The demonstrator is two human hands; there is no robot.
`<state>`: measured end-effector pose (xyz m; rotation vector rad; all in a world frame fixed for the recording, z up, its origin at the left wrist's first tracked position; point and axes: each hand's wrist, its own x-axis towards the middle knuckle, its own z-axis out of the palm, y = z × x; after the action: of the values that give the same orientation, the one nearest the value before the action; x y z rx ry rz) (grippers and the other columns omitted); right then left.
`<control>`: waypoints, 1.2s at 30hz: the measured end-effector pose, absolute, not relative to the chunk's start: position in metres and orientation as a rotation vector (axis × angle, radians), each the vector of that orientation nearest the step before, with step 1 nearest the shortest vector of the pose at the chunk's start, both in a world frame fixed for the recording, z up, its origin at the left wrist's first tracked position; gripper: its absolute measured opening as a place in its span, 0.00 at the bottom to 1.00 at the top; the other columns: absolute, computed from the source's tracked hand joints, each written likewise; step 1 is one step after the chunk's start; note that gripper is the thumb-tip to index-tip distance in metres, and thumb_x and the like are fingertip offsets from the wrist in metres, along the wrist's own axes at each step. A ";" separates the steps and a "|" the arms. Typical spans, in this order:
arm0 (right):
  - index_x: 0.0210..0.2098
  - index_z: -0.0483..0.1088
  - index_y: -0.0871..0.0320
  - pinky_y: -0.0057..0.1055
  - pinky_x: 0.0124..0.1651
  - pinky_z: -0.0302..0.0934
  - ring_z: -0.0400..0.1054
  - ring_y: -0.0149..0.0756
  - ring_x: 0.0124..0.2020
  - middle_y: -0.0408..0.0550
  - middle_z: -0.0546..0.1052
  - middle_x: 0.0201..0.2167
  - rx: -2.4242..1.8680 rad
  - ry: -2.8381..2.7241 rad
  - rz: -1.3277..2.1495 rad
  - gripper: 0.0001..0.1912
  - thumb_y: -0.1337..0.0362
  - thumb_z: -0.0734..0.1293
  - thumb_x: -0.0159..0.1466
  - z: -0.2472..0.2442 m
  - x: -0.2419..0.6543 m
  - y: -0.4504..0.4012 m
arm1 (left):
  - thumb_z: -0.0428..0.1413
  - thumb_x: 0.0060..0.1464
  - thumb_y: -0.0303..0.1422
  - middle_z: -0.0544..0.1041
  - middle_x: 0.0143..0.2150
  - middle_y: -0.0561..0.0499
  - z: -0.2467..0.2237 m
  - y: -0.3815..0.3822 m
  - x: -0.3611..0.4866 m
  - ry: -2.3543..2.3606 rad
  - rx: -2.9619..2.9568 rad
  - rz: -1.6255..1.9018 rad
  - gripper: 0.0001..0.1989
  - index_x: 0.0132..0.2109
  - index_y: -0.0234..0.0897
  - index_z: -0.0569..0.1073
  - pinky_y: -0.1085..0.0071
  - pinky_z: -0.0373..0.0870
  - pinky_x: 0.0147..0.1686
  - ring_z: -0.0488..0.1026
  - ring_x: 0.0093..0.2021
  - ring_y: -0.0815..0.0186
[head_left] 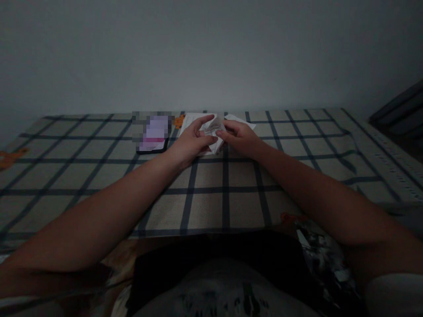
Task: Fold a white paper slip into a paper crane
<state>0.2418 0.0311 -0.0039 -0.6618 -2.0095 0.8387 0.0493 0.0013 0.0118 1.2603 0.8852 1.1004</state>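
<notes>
Here's the creased white paper (213,127), held near the far edge of the cloth-covered table (207,209)! The left hand (191,140) has it between thumb and curled fingers; the right hand (243,138) pinches the other side. More paper sheets (187,121) show behind, toward that far edge, and a phone (153,132) sits off left, screen blurred.

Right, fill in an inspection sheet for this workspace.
Surface: checked tablecloth, pale with dark lines.
Things in use: creased white paper; more white paper lies on the cloth.
Clutter: phone left of the papers, screen blurred.
Hands: left hand and right hand both hold the creased sheet.
Cables: thin dark strand low at left; cannot tell what it is.
Surroundings: plain wall behind; dark striped item at right, unidentified.
</notes>
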 end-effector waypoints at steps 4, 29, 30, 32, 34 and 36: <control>0.52 0.76 0.62 0.36 0.50 0.67 0.73 0.38 0.44 0.52 0.81 0.45 -0.679 -2.030 0.772 0.23 0.49 0.66 0.70 -0.005 0.242 0.032 | 0.66 0.45 0.25 0.78 0.32 0.56 0.013 -0.001 0.050 0.900 1.262 1.083 0.40 0.66 0.41 0.68 0.77 0.70 0.27 0.74 0.25 0.71; 0.46 0.76 0.62 0.33 0.42 0.63 0.70 0.37 0.38 0.49 0.80 0.39 -0.774 -2.081 0.664 0.23 0.47 0.67 0.67 -0.002 0.242 0.029 | 0.68 0.44 0.27 0.80 0.46 0.48 0.011 -0.004 0.050 0.855 1.302 1.017 0.46 0.70 0.41 0.64 0.75 0.73 0.34 0.77 0.34 0.71; 0.47 0.76 0.61 0.34 0.43 0.64 0.70 0.37 0.39 0.50 0.80 0.40 -0.771 -2.075 0.682 0.23 0.47 0.67 0.67 -0.003 0.241 0.030 | 0.68 0.44 0.27 0.80 0.46 0.48 0.012 -0.004 0.050 0.865 1.307 1.024 0.46 0.70 0.41 0.64 0.75 0.73 0.34 0.77 0.34 0.71; 0.50 0.75 0.61 0.36 0.47 0.66 0.71 0.38 0.41 0.50 0.80 0.43 -0.749 -2.045 0.743 0.24 0.47 0.68 0.66 -0.006 0.241 0.032 | 0.68 0.44 0.27 0.81 0.45 0.49 0.012 -0.003 0.049 0.895 1.318 1.043 0.45 0.70 0.41 0.65 0.76 0.72 0.33 0.76 0.32 0.72; 0.54 0.73 0.60 0.36 0.48 0.67 0.72 0.38 0.43 0.50 0.78 0.46 -0.727 -1.996 0.814 0.27 0.46 0.70 0.64 -0.009 0.241 0.034 | 0.68 0.45 0.27 0.80 0.43 0.49 0.013 -0.002 0.049 0.925 1.321 1.072 0.45 0.70 0.41 0.65 0.76 0.71 0.31 0.75 0.31 0.72; 0.58 0.71 0.59 0.35 0.45 0.68 0.71 0.36 0.40 0.49 0.77 0.44 -0.732 -1.952 0.872 0.32 0.45 0.72 0.62 -0.011 0.242 0.035 | 0.67 0.45 0.26 0.80 0.41 0.50 0.014 -0.001 0.049 0.936 1.311 1.099 0.44 0.70 0.40 0.65 0.77 0.70 0.30 0.74 0.30 0.72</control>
<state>0.2423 0.0351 -0.0106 -0.7319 -1.9524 0.8723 0.0487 -0.0006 0.0140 1.3110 0.9363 1.0994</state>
